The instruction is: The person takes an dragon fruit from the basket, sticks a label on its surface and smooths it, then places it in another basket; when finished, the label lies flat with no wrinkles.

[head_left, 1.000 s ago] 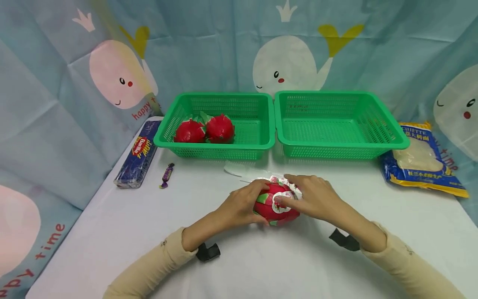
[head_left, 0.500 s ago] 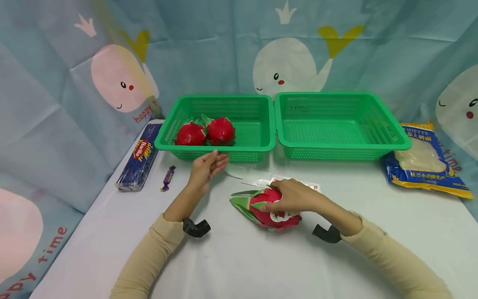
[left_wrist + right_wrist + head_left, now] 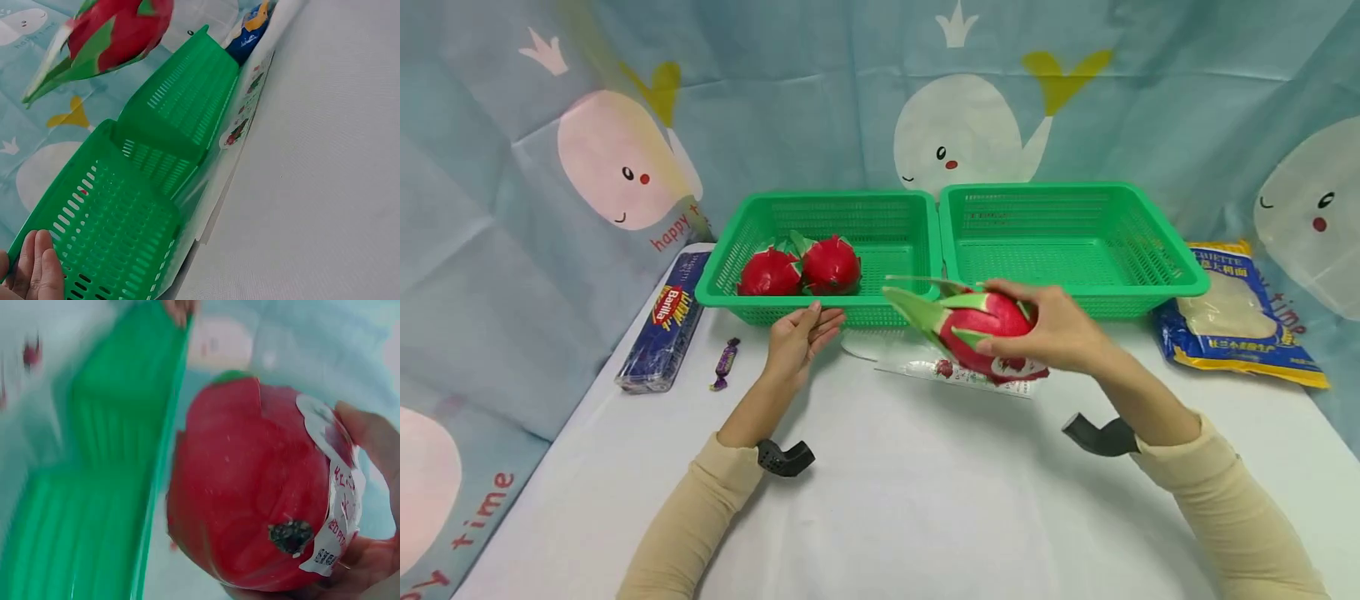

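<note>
Here, in the head view, the right hand point(image 3: 1056, 329) had its grip clamped round a labelled dragon fruit point(image 3: 981, 321), raised off the tabletop point(image 3: 887, 500), with its green leaf tips pointing leftward. The left green basket point(image 3: 880, 312) held two more dragon fruits point(image 3: 832, 268), and the left hand point(image 3: 797, 340) pinched its front rim. Printed clear plastic point(image 3: 970, 379) lay beneath the raised fruit. In the left wrist view, the fingers point(image 3: 45, 269) lay nearly straight against the basket's outer wall, the thumb across the rim. In the partly blurred right wrist view, fingers and thumb spanned the fruit beside its white label point(image 3: 334, 512), its dark blossom end point(image 3: 291, 536) showing.
</note>
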Action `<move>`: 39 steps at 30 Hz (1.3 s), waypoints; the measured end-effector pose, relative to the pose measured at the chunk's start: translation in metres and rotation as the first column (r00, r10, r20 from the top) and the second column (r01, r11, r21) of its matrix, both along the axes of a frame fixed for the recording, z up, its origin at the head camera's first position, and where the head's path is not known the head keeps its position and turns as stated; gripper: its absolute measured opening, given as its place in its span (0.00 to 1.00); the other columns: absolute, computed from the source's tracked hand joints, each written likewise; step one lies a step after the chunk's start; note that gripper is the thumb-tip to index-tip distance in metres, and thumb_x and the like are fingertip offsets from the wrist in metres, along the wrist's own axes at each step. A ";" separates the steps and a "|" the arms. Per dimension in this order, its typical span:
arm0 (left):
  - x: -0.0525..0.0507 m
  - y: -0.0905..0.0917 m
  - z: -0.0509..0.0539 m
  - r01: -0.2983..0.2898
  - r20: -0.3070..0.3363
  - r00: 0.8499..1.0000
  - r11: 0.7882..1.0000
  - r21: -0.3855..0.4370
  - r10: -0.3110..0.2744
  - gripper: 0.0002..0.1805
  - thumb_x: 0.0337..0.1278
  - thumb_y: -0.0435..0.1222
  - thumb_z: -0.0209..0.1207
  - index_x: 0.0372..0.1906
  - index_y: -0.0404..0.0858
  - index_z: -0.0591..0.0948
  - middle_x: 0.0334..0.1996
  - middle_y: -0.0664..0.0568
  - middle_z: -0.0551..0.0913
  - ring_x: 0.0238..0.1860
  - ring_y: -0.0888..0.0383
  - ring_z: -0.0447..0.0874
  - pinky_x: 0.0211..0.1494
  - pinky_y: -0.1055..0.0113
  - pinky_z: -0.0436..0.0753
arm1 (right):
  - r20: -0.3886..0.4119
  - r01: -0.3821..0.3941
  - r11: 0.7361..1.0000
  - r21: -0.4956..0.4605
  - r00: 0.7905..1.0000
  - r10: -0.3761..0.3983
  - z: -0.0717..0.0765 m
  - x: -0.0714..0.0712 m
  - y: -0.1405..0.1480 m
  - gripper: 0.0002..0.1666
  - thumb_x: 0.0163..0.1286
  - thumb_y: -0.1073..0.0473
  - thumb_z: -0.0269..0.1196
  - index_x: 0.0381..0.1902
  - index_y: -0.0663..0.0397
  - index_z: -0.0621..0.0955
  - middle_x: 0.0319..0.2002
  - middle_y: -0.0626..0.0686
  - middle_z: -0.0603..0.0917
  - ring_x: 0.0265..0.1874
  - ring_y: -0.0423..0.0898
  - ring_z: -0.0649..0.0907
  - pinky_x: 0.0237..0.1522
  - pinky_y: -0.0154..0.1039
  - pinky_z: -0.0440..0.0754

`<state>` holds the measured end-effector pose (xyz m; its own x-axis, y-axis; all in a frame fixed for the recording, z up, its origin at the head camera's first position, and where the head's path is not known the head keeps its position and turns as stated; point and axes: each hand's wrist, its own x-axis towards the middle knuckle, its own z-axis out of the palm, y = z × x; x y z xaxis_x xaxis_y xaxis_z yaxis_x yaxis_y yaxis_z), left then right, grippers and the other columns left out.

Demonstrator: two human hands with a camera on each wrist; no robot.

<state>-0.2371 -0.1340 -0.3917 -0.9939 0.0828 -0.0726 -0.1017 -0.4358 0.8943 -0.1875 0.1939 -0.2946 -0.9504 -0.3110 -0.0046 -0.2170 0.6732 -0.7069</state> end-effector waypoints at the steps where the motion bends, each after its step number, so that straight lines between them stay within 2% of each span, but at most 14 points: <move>1: 0.002 -0.002 -0.001 -0.008 -0.007 1.000 1.000 0.003 0.008 0.11 0.66 0.37 0.48 0.41 0.32 0.74 0.35 0.51 0.87 0.39 0.59 0.86 0.44 0.70 0.81 | -0.021 0.044 0.999 -0.021 0.999 -0.044 0.005 -0.008 0.007 0.44 0.52 0.47 0.70 0.65 0.48 0.66 0.49 0.61 0.77 0.44 0.53 0.76 0.33 0.36 0.81; 3: 0.006 -0.007 -0.002 -0.020 -0.011 1.000 1.000 0.007 0.020 0.11 0.66 0.37 0.47 0.41 0.32 0.74 0.35 0.51 0.87 0.39 0.59 0.86 0.44 0.70 0.81 | -0.049 0.148 0.987 -0.066 0.987 -0.151 0.011 -0.028 0.024 0.44 0.53 0.46 0.68 0.67 0.46 0.65 0.52 0.61 0.75 0.45 0.52 0.75 0.32 0.32 0.80; 6: 0.012 -0.012 -0.003 -0.037 0.011 0.999 0.999 0.010 0.037 0.12 0.66 0.37 0.48 0.42 0.31 0.73 0.35 0.51 0.87 0.39 0.59 0.86 0.45 0.70 0.81 | -0.060 0.324 0.932 -0.160 0.940 -0.337 0.012 -0.061 0.053 0.46 0.55 0.43 0.66 0.69 0.45 0.61 0.59 0.61 0.70 0.50 0.51 0.72 0.37 0.29 0.78; 10: 0.017 -0.017 -0.003 -0.049 0.041 0.998 0.999 0.003 0.048 0.14 0.65 0.39 0.48 0.45 0.31 0.71 0.34 0.52 0.87 0.39 0.60 0.86 0.44 0.71 0.81 | 0.007 0.489 0.847 -0.208 0.867 -0.499 0.000 -0.101 0.089 0.52 0.55 0.38 0.63 0.71 0.46 0.54 0.69 0.58 0.59 0.63 0.54 0.65 0.56 0.43 0.75; 13: 0.021 -0.018 -0.001 -0.060 0.036 0.998 0.998 0.014 0.060 0.13 0.65 0.38 0.48 0.45 0.31 0.71 0.34 0.52 0.87 0.38 0.61 0.86 0.44 0.72 0.81 | 0.031 0.547 0.829 -0.114 0.836 -0.548 -0.014 -0.120 0.108 0.55 0.55 0.34 0.60 0.71 0.52 0.51 0.69 0.63 0.56 0.65 0.60 0.63 0.60 0.53 0.70; 19: 0.023 -0.017 -0.001 -0.092 0.030 0.995 0.996 0.024 0.091 0.11 0.65 0.37 0.48 0.42 0.32 0.72 0.32 0.52 0.87 0.37 0.61 0.86 0.43 0.72 0.81 | 0.056 0.521 0.834 0.181 0.841 -0.538 -0.037 -0.134 0.121 0.58 0.55 0.32 0.58 0.69 0.65 0.52 0.62 0.73 0.62 0.57 0.68 0.66 0.53 0.58 0.70; 23: 0.021 -0.015 -0.004 -0.095 0.031 0.995 0.995 0.026 0.095 0.11 0.65 0.37 0.48 0.41 0.32 0.73 0.33 0.52 0.87 0.37 0.61 0.86 0.43 0.72 0.81 | 0.088 0.443 0.848 0.290 0.870 -0.485 -0.040 -0.136 0.125 0.56 0.59 0.36 0.58 0.69 0.69 0.49 0.65 0.74 0.57 0.59 0.72 0.60 0.57 0.62 0.65; 24: 0.020 -0.015 -0.005 -0.102 0.026 0.994 0.994 0.023 0.102 0.11 0.66 0.37 0.48 0.41 0.32 0.73 0.33 0.52 0.87 0.37 0.61 0.86 0.43 0.72 0.81 | 0.084 0.422 0.855 0.302 0.881 -0.465 -0.040 -0.136 0.126 0.55 0.60 0.37 0.58 0.69 0.69 0.49 0.64 0.75 0.57 0.57 0.71 0.63 0.54 0.61 0.68; 25: 0.019 -0.015 -0.005 -0.109 0.021 0.994 0.994 0.020 0.109 0.11 0.66 0.37 0.48 0.41 0.32 0.73 0.33 0.52 0.87 0.37 0.61 0.86 0.42 0.72 0.81 | 0.079 0.405 0.860 0.311 0.890 -0.448 -0.039 -0.135 0.128 0.55 0.60 0.37 0.57 0.68 0.70 0.49 0.63 0.76 0.58 0.54 0.71 0.66 0.50 0.60 0.71; 27: 0.017 -0.014 -0.006 -0.118 0.015 0.993 0.993 0.015 0.118 0.11 0.66 0.38 0.48 0.41 0.32 0.73 0.33 0.52 0.87 0.37 0.61 0.86 0.42 0.72 0.82 | 0.055 0.399 0.858 0.323 0.898 -0.437 -0.040 -0.133 0.131 0.51 0.61 0.35 0.56 0.67 0.69 0.57 0.54 0.75 0.68 0.41 0.66 0.73 0.37 0.54 0.75; 29: 0.015 -0.012 -0.006 -0.119 0.016 0.993 0.993 0.008 0.119 0.12 0.66 0.38 0.48 0.42 0.32 0.74 0.32 0.53 0.87 0.37 0.61 0.86 0.42 0.72 0.82 | 0.016 0.412 0.845 0.340 0.896 -0.443 -0.040 -0.129 0.134 0.42 0.61 0.34 0.55 0.55 0.66 0.70 0.38 0.68 0.74 0.27 0.58 0.72 0.26 0.48 0.71; 31: 0.012 -0.010 -0.006 -0.096 0.028 0.995 0.995 -0.004 0.097 0.13 0.66 0.40 0.48 0.43 0.32 0.74 0.32 0.53 0.87 0.36 0.61 0.86 0.42 0.72 0.82 | -0.034 0.445 0.817 0.368 0.884 -0.466 -0.041 -0.125 0.136 0.36 0.60 0.33 0.55 0.37 0.65 0.72 0.26 0.61 0.71 0.22 0.53 0.69 0.22 0.45 0.66; 34: 0.009 -0.004 -0.004 -0.014 0.043 0.999 0.999 -0.029 0.015 0.18 0.67 0.41 0.47 0.48 0.29 0.73 0.33 0.54 0.87 0.37 0.61 0.86 0.43 0.72 0.81 | -0.085 0.476 0.785 0.397 0.870 -0.485 -0.042 -0.120 0.137 0.32 0.63 0.36 0.53 0.32 0.63 0.68 0.24 0.60 0.69 0.25 0.58 0.70 0.26 0.53 0.66; 39: 0.008 0.004 0.003 0.136 0.000 0.991 0.983 -0.121 -0.137 0.25 0.68 0.40 0.46 0.54 0.19 0.67 0.33 0.54 0.87 0.37 0.61 0.86 0.42 0.72 0.82 | -0.106 0.495 0.756 0.428 0.858 -0.502 -0.039 -0.114 0.140 0.34 0.66 0.39 0.48 0.51 0.67 0.68 0.42 0.71 0.70 0.40 0.71 0.69 0.39 0.67 0.65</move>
<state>-0.2286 -0.1302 -0.3884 -0.9745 0.2089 -0.0824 -0.1453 -0.3072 0.9405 -0.3018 0.3340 -0.3339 -0.9691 0.2440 -0.0365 0.2425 0.9147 -0.3234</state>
